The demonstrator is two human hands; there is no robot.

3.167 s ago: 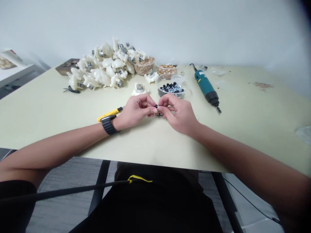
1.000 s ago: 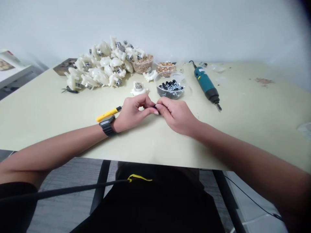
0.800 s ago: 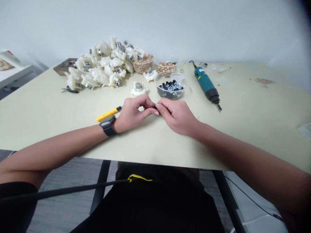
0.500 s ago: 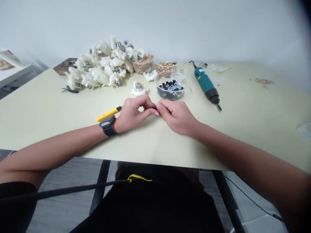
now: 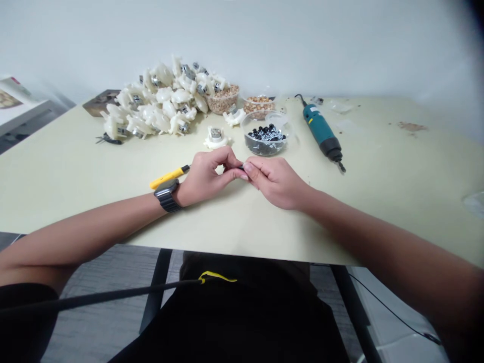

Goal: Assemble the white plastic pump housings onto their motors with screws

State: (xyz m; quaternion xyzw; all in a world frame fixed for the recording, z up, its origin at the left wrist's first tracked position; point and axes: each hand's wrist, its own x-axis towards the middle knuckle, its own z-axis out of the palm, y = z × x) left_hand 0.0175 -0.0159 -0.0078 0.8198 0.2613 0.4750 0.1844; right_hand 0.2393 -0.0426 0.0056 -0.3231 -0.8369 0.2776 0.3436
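My left hand [image 5: 212, 173], with a dark watch [image 5: 167, 195] at its wrist, is closed in a pinch on a small black part [image 5: 239, 168]. Pressed against it, my right hand [image 5: 277, 180] has its thumb and fingers closed on the same part. Fingers cover most of the part, so its kind is hidden. Just beyond the hands stands a clear tub [image 5: 266, 135] of black pieces and silvery screws. A white plastic housing with a round metal motor [image 5: 216, 135] sits behind my left hand. The yellow utility knife [image 5: 168, 178] lies left of that hand.
White motor housings [image 5: 159, 108] are heaped at the back left, with black-handled pliers [image 5: 109, 139] before them. Two tubs of small brownish parts, one tub [image 5: 223, 101] beside the heap, stand behind. A green electric screwdriver [image 5: 321, 133] lies at the right.
Both hands stay nearly in place, still pinching the black part. My right hand shifts very slightly; nothing else visibly moves.
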